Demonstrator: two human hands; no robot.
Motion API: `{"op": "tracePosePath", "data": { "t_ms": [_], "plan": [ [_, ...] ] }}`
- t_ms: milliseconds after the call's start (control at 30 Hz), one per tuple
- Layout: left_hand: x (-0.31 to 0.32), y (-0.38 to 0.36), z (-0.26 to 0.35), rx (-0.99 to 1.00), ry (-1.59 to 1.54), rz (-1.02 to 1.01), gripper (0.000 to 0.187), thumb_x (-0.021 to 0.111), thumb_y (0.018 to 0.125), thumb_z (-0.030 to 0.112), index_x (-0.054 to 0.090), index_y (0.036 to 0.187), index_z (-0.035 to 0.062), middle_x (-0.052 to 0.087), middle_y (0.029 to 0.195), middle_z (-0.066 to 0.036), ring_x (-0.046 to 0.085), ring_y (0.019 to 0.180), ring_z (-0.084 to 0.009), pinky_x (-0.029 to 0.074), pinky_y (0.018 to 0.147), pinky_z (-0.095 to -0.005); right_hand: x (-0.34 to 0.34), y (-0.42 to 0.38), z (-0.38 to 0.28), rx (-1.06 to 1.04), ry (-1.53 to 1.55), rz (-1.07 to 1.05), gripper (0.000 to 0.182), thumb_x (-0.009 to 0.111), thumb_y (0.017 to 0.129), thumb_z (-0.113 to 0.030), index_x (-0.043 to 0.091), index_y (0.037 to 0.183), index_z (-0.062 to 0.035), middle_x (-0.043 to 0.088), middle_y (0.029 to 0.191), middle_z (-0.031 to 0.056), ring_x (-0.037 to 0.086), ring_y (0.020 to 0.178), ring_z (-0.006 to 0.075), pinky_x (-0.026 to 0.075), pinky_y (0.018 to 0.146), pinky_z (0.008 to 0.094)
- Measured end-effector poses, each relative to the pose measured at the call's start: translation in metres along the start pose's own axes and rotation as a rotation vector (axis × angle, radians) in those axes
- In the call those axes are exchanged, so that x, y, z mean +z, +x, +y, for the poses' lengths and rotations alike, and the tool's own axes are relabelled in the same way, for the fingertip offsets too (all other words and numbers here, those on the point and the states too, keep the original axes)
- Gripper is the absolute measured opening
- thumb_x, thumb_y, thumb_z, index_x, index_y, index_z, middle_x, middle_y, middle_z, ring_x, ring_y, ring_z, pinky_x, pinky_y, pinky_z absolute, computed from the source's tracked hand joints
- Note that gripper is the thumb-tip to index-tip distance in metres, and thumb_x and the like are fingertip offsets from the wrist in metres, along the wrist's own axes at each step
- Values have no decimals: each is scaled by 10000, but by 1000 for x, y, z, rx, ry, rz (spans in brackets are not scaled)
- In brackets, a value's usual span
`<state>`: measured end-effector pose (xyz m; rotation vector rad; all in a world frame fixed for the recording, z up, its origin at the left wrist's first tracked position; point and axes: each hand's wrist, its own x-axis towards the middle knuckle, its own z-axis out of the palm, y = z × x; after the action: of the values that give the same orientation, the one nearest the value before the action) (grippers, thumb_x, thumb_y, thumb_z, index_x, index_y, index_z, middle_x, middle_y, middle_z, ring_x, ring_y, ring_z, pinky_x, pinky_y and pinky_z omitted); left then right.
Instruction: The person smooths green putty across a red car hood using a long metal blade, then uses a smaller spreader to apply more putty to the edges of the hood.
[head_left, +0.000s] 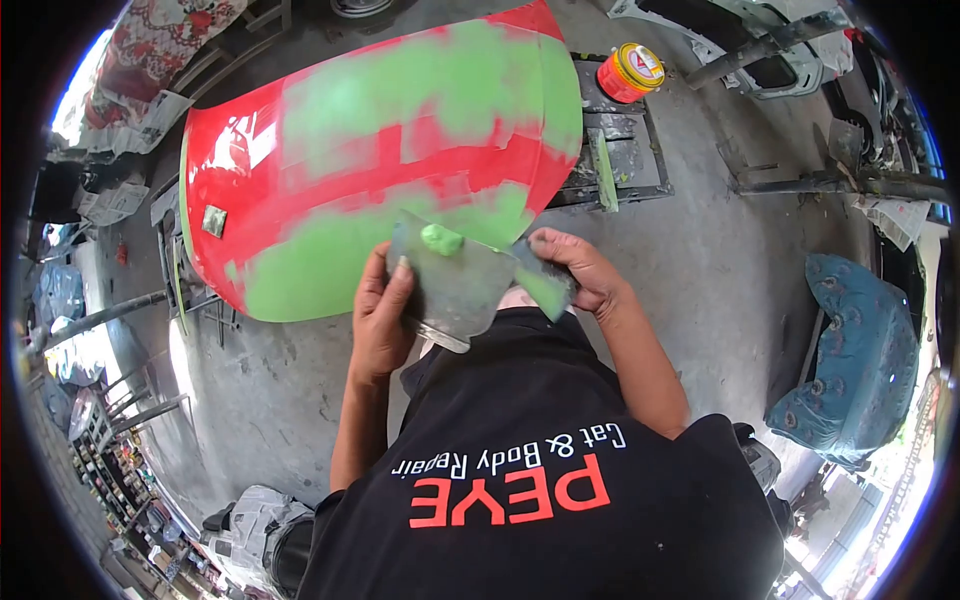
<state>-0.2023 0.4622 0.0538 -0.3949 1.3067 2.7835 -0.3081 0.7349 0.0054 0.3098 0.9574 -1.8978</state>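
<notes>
Gray flr (270, 400) — L hand (384, 322): plate (450, 285); R hand (588, 270): spreader (545, 290) slants twd shirt (530, 410).

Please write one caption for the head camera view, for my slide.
Bare hands hold a plate with green filler and a spreader beside a red panel patched green.

The left hand (385, 318) holds a grey plate (455, 285) bearing a green lump (441, 239); the right hand (583, 268) holds a green-smeared spreader (545, 284) at the plate's right edge. Beyond lies a red panel (350, 180) with green patches; a red-and-yellow can (630, 73) sits far right of it.
</notes>
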Motion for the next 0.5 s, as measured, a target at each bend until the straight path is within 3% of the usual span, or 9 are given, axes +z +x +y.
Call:
{"op": "tracePosePath", "data": {
  "t_ms": [67,133,233,367,500],
  "plan": [
    [3,5,2,42,19,100,356,549,1094,163,499,1421,31,628,1301,-51,589,1201,-140,477,1049,-332,-12,-2,-4,-67,111,56,269,657,1004,-113,599,1244,-9,710,1138,113,724,991,183,615,877,351],
    [10,10,0,46,19,123,352,533,1100,157,496,1430,38,620,1328,-53,584,1218,-143,477,1054,-335,-17,-4,-10,-209,195,294,322,618,1026,-79,543,1330,-4,695,1197,126,710,1068,209,598,941,397],
    [24,22,-14,58,55,242,327,505,1114,169,503,1418,49,617,1317,-38,589,1185,-125,488,1028,-322,-44,0,-29,-246,152,164,411,617,1030,-85,495,1418,-24,679,1255,113,693,1120,227,583,971,446],
    [57,52,-47,145,200,293,296,487,1123,182,515,1387,50,620,1268,-31,589,1132,-109,495,994,-306,-64,2,-81,-170,183,52,464,590,1036,-56,450,1477,-36,648,1329,108,676,1157,249,571,998,448],
    [117,86,-84,155,192,403,274,465,1133,195,524,1357,49,622,1228,-33,562,1124,-95,463,1012,-298,-91,-8,-144,-63,201,-25,487,515,1062,-133,411,1533,-69,589,1414,134,632,1225,299,546,1030,452]
  ]
}}
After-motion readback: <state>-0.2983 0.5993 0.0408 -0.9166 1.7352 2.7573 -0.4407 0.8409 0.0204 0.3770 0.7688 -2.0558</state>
